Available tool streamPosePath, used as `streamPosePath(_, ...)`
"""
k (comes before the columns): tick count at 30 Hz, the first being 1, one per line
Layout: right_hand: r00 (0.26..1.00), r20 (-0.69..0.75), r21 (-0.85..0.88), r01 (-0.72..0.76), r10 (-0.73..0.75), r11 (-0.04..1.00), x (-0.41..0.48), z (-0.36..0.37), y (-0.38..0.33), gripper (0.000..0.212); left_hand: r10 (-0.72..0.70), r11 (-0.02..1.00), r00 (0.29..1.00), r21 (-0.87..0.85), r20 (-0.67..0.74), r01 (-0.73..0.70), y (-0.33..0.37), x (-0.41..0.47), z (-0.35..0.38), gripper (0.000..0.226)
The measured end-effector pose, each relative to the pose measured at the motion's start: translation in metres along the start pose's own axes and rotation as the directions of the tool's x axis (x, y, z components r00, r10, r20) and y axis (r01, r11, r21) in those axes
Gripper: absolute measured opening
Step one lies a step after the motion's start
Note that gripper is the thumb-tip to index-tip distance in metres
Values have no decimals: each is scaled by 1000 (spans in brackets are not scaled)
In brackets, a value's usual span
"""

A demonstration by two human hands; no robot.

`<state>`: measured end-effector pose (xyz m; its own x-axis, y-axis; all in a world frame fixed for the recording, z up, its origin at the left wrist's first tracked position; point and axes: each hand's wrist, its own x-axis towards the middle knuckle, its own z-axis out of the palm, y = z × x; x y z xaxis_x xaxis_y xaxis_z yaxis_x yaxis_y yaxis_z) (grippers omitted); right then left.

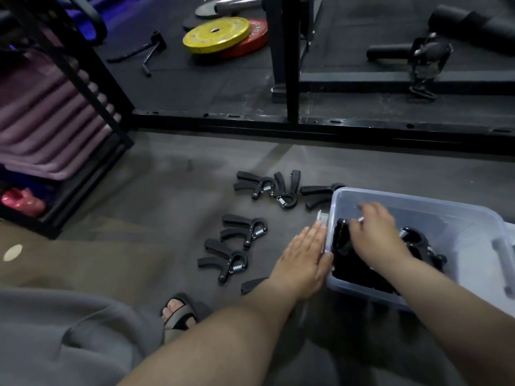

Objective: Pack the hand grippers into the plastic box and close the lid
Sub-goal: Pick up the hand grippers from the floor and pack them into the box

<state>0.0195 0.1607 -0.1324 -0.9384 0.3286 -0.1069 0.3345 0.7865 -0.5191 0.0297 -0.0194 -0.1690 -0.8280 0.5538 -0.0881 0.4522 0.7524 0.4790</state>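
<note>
Bracing the plastic box [434, 203] with your flat, spread left hand [302, 256], your right hand [374, 232] pinched a hand gripper [341, 232] inside; five or so hand grippers [237, 240] waited at nine o'clock, lid not closed.

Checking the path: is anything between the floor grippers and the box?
Nothing visible. The grippers lie on bare floor left of the open box; only the left hand rests against its near wall.

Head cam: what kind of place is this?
Most likely a gym floor. A yellow weight plate lies stacked on a red plate on dark matting beside a black steel rack frame, and purple mats are stacked on a shelf at left.
</note>
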Motion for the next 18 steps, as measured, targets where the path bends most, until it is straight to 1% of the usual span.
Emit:
streamPosePath(2, 994, 63, 21, 87, -89, 996, -2, 16, -22, 54, -3, 1000, 1000, -3, -23, 2, -8, -3, 0, 59)
streamPosePath(4, 986, 117, 11, 122, -122, 993, -3, 29, -37, 60, -79, 997, 996, -13, -37, 79, -21, -5, -1, 57)
streamPosePath(7, 985, 130, -56, 118, -110, 991, -5, 47, -42, 65, -256, 966, 966, 5, -45, 257, -50, -2, -4, 56)
streamPosePath(10, 989, 121, -3, 89, -88, 996, -8, 57, -41, 64, -376, 923, 927, 89, 2, 374, -79, 9, -10, 55)
streamPosePath(12, 989, 119, 56, 79, -85, 995, -8, 57, -42, 62, -417, 903, 908, 138, 49, 407, -94, 23, -15, 55)
streamPosePath(14, 989, 116, 122, 73, -88, 990, -10, 57, -41, 62, -449, 889, 889, 149, 92, 434, -105, 40, -20, 51)
streamPosePath(18, 990, 88, 212, 87, -108, 973, -13, 57, -39, 62, -459, 883, 875, 190, 156, 429, -116, 81, -27, 48)
